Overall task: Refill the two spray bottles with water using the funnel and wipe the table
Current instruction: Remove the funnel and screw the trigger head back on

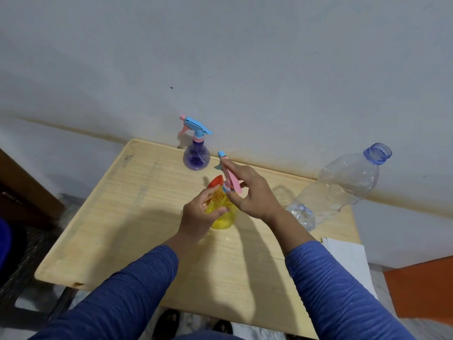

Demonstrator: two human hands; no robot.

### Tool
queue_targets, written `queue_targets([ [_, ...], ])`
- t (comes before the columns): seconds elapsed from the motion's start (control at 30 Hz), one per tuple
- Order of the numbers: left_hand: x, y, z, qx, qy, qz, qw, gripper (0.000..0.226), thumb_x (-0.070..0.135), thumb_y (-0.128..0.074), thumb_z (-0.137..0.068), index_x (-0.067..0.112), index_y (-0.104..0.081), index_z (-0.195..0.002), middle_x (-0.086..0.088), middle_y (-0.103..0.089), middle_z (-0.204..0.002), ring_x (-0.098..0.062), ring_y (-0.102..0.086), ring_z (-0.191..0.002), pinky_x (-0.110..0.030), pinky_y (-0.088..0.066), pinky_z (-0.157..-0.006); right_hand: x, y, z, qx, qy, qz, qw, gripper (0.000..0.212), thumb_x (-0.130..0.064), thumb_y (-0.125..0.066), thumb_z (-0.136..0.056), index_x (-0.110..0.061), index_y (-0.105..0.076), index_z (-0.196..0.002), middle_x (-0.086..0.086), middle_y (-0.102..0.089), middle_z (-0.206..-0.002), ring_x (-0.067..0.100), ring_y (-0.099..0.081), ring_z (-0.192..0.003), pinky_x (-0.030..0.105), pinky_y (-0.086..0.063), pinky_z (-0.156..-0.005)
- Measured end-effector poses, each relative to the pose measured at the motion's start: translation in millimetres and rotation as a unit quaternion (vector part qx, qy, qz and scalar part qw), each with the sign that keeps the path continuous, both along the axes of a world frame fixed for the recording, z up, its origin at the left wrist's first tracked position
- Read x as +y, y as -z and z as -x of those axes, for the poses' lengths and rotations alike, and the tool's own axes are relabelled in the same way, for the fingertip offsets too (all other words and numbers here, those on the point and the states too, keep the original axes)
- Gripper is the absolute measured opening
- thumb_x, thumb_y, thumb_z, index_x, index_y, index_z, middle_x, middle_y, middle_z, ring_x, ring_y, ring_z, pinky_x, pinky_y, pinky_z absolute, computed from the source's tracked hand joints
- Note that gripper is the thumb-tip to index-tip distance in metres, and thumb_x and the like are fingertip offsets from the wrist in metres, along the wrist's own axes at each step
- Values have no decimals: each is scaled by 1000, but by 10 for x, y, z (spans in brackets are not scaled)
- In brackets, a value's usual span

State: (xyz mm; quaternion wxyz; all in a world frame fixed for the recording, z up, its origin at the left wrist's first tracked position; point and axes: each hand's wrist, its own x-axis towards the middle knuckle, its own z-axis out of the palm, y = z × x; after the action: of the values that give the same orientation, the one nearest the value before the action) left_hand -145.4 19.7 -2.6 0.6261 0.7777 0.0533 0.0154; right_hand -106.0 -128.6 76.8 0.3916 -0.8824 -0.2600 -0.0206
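A yellow spray bottle stands near the middle of the wooden table. My left hand is wrapped around its body. My right hand grips its pink and blue spray head at the collar on the bottle's neck. Just behind the yellow bottle, an orange funnel is partly hidden. A purple spray bottle with a blue and pink spray head stands upright at the table's far edge, by the wall.
A large clear plastic water bottle without a cap stands at the right side of the table. White paper or cloth lies at the right edge. An orange surface is at the lower right. Feet show below the near edge.
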Motion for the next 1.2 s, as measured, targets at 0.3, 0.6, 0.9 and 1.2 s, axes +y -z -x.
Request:
queue_targets([
  [0.3,-15,-28,14,-22,0,-10,1000,59,21,-79,-71,30,-55,-125,8,-62,-123,-2,-58,-109,-7,-43,-87,-9,81,67,29,48,-47,997,70,-7,-72,-77,-34,-43,-135,-19,-52,-125,11,-58,-101,30,-49,-94],
  [0.6,-13,10,-4,-18,-6,-29,999,60,22,-77,-73,29,-54,-127,6,-64,-118,-7,-58,-108,-20,-45,-93,42,147,154,22,72,-54,996,73,-6,-65,-82,-42,-35,-137,-19,-53,-124,9,-59,-101,27,-50,-92],
  [0.9,3,23,-7,-31,4,-52,998,58,25,-77,-74,26,-54,-127,4,-64,-119,-9,-59,-107,-22,-47,-92,22,159,169,42,69,-70,994,72,-4,-64,-83,-39,-36,-138,-20,-51,-124,7,-58,-106,20,-48,-93],
  [1.2,33,18,-36,-29,24,-54,998,61,31,-75,-69,29,-54,-127,8,-65,-112,-5,-60,-103,-18,-47,-88,92,223,177,15,112,-104,988,64,3,-68,-77,-28,-49,-129,-14,-58,-112,3,-56,-95,9,-43,-88],
])
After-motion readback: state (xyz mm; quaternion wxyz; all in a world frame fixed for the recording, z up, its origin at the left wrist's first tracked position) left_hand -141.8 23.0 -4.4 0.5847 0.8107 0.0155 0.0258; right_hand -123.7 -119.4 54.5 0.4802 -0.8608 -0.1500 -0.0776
